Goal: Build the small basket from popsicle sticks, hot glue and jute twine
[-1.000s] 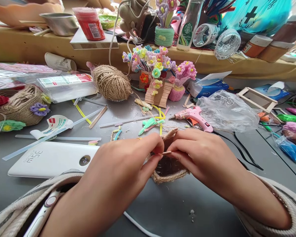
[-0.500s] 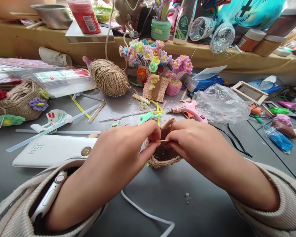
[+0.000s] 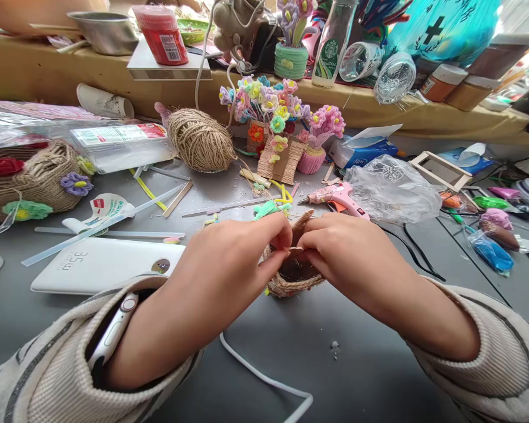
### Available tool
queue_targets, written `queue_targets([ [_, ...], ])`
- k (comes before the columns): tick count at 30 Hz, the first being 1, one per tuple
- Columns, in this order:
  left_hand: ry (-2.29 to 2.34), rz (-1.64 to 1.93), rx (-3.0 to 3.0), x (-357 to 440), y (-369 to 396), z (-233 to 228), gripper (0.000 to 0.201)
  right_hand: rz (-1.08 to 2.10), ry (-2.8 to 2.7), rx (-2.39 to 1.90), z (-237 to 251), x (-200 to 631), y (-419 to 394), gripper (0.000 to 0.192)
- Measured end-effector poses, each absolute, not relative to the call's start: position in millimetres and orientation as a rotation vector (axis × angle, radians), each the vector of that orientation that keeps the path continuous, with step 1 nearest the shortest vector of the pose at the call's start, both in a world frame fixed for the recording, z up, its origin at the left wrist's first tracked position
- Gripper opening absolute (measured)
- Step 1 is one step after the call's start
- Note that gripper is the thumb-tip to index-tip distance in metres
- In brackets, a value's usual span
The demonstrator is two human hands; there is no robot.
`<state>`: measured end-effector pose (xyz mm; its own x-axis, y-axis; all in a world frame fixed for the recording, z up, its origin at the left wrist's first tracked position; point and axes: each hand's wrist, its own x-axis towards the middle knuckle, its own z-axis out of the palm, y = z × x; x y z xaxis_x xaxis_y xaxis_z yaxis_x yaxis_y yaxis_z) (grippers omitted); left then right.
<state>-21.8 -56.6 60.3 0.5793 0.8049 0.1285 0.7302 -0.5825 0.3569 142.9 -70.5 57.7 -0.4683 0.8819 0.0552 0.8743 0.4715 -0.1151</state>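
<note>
Beige ribbed cloth with dark stripes forms the left sleeve (image 3: 48, 364), and at its cuff a white smartwatch (image 3: 114, 332) is partly exposed. The left hand (image 3: 233, 258) is extended from the near left, its back turned upward, with thumb and forefinger pinched on a thin, pale, flat strip (image 3: 295, 249). By the right hand (image 3: 352, 249), extended from the near right with fingers curled, the strip's other end is gripped. The strip is held over the opening of a small brown twine-wrapped basket (image 3: 297, 289), set on the grey table (image 3: 268, 335) between the hands and partly hidden by them.

On the white rectangular power bank (image 3: 101, 264) at left, what seems to be "35W" is printed upside down. The label of the clear plastic box (image 3: 127, 154) is too small to be read; a round green emblem is borne by the clear glass bottle (image 3: 330, 56) at the far side, and a black cross by the turquoise plastic bag (image 3: 461, 26) at far right.

Beyond the hands, a large ball of brown twine (image 3: 200, 141), a mint-green fuzzy piece (image 3: 267, 209), a pink glue gun (image 3: 346, 200) and a crumpled clear plastic bag (image 3: 392, 191) are spread. Just beyond the basket, the way is crowded by the mint-green piece and the glue gun.
</note>
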Motion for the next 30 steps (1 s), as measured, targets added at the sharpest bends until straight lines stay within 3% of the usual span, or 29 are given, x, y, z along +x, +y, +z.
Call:
queue_targets([
  [30, 1.31, 0.368, 2.552, -16.7, -55.6, 64.1, 0.008, 0.247, -2.53, -1.621, 59.5, 143.2, -70.1, 0.017],
])
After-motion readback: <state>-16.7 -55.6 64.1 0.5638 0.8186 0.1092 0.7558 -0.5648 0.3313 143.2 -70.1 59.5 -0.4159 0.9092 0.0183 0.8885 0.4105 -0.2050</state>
